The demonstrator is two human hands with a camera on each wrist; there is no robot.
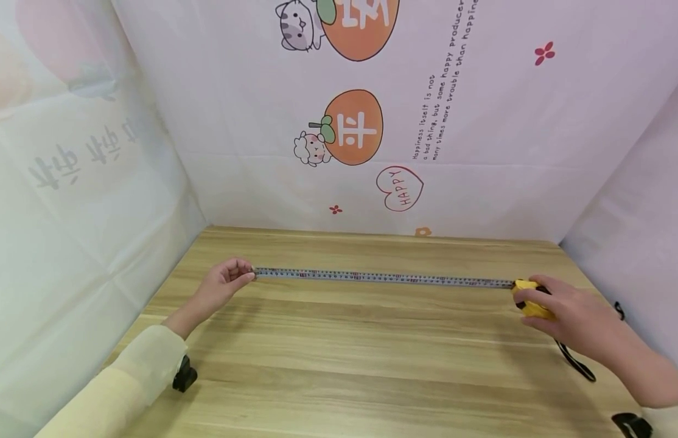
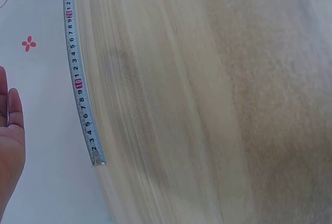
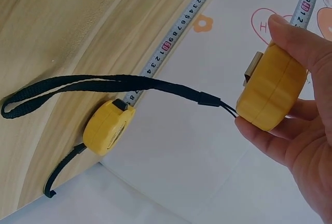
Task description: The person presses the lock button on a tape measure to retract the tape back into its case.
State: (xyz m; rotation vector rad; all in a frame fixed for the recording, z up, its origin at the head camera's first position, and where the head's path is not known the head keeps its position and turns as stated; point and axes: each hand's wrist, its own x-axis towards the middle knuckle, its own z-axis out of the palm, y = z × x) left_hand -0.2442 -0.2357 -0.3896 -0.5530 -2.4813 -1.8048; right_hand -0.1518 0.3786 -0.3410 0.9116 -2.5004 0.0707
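My right hand [image 1: 577,316] grips a yellow tape measure [image 3: 272,86], thumb on one side and fingers round the other; its black wrist strap [image 3: 129,82] hangs free. From it a metal blade [image 1: 383,278] runs left, nearly level, to my left hand [image 1: 226,283], whose thumb and forefinger pinch its end. A second yellow tape measure [image 3: 107,128] lies at the table's right side with its blade [image 3: 176,32] pulled out; the right hand mostly hides this case in the head view. The left wrist view shows a blade's hooked end [image 2: 98,161] and part of the left hand beside it.
The wood-grain table [image 1: 339,365] is enclosed at the back and sides by white printed cloth [image 1: 251,121]. The second tape measure's strap [image 1: 620,310] pokes out at the right edge. A small black device [image 1: 184,374] sits at the left sleeve.
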